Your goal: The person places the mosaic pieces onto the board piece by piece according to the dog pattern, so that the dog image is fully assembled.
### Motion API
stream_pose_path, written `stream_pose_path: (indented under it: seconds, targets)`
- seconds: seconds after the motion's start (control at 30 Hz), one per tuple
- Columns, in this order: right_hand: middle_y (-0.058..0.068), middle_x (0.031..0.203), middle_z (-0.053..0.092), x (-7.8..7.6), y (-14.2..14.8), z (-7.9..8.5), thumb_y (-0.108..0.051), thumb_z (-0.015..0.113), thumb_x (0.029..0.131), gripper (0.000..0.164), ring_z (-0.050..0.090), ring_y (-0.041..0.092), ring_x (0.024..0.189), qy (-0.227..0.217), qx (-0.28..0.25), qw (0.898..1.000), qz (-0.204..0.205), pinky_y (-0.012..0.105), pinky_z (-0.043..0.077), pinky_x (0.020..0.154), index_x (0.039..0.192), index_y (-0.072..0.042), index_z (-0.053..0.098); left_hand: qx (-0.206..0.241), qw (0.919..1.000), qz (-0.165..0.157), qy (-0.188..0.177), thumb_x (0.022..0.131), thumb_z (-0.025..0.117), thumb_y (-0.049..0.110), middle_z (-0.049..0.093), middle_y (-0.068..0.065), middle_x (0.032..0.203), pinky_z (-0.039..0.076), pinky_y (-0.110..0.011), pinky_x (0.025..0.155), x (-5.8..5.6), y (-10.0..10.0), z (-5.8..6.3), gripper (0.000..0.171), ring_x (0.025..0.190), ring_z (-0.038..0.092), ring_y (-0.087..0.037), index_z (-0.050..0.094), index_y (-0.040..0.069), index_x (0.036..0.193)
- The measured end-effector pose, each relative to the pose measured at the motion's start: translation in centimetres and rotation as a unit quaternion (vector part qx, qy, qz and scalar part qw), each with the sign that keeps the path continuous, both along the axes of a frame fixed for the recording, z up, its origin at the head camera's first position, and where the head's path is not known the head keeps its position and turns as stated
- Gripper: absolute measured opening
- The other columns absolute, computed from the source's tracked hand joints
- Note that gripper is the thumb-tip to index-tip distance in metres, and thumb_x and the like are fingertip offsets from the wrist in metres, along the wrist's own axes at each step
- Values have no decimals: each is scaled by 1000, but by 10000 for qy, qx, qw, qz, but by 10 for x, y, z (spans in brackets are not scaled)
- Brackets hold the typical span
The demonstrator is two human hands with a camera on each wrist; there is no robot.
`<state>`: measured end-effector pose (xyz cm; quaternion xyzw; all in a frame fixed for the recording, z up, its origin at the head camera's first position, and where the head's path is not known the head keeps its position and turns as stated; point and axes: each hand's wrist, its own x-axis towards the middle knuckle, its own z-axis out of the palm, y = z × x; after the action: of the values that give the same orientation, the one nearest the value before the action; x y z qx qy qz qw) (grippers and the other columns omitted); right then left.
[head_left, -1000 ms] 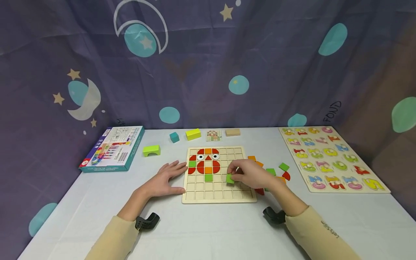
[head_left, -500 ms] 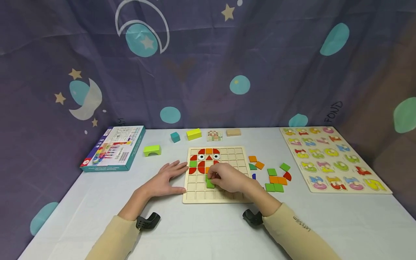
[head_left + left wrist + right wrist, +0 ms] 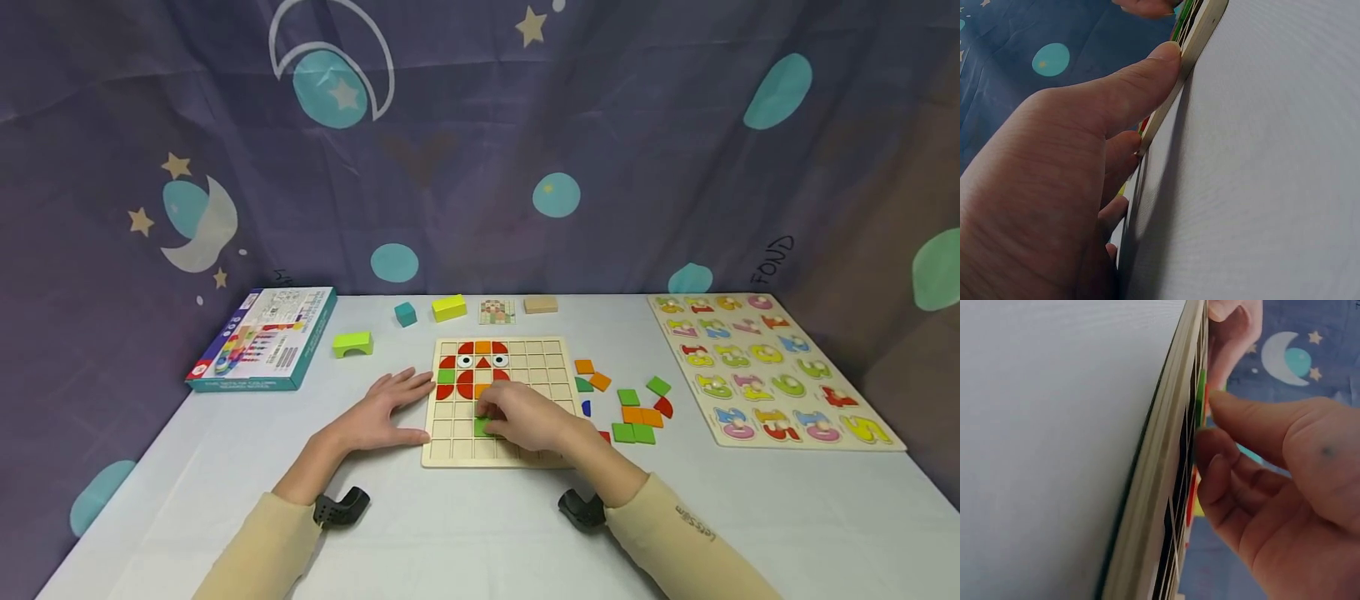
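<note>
Just below the centre of the head view, a green tile (image 3: pixel 481 427) lies on a wooden grid board (image 3: pixel 450 455). The right hand (image 3: pixel 528 417) reaches it with curled fingers, its grip nearly closed; whether it pinches the tile cannot be told. Left of centre, the left hand (image 3: pixel 382 413), fingers extended and holding nothing, touches the board's edge. Loose coloured tiles (image 3: pixel 632 414) lie right of centre on the white desk (image 3: pixel 450 533).

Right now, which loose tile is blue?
The blue tile beside the right edge of the board; other visible loose tiles are green, orange or red.
</note>
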<state>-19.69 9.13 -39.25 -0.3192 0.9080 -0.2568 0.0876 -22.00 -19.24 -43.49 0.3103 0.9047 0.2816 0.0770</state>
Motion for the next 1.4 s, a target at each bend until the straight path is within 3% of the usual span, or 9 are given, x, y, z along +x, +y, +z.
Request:
stream_pose_path:
  seconds: [0.2,0.5,0.87,1.4]
  targets:
    - [-8,89,61,1,20,6,-10,75,92,13,55,14,82,-164,-245,9995,-125,30,51,75,104,-8,71,-17,10000,-1,8,84,77,50,33,-1,162,4,-52,122,0,1,0,86,153,13,-29,44,11,154]
    - [-5,90,60,3,84,10,-9,74,92,14,56,15,81,-231,-619,9970,-394,29,51,72,105,-7,69,76,10000,-29,23,85,78,49,35,-3,161,5,-55,121,1,0,1,85,152,15,-31,46,10,153]
    - [-3,90,60,11,145,16,-9,75,91,16,56,16,79,-274,-582,9954,-705,27,52,67,105,-6,69,95,9999,-39,63,84,78,49,36,-4,160,5,-56,121,2,1,2,85,152,16,-32,46,10,153]
    - [-5,91,60,19,169,4,-9,81,85,20,53,14,80,-497,87,9959,-756,25,52,70,103,-9,72,59,9999,-54,63,85,77,49,35,-4,161,5,-55,121,1,1,2,85,152,16,-32,45,10,153]
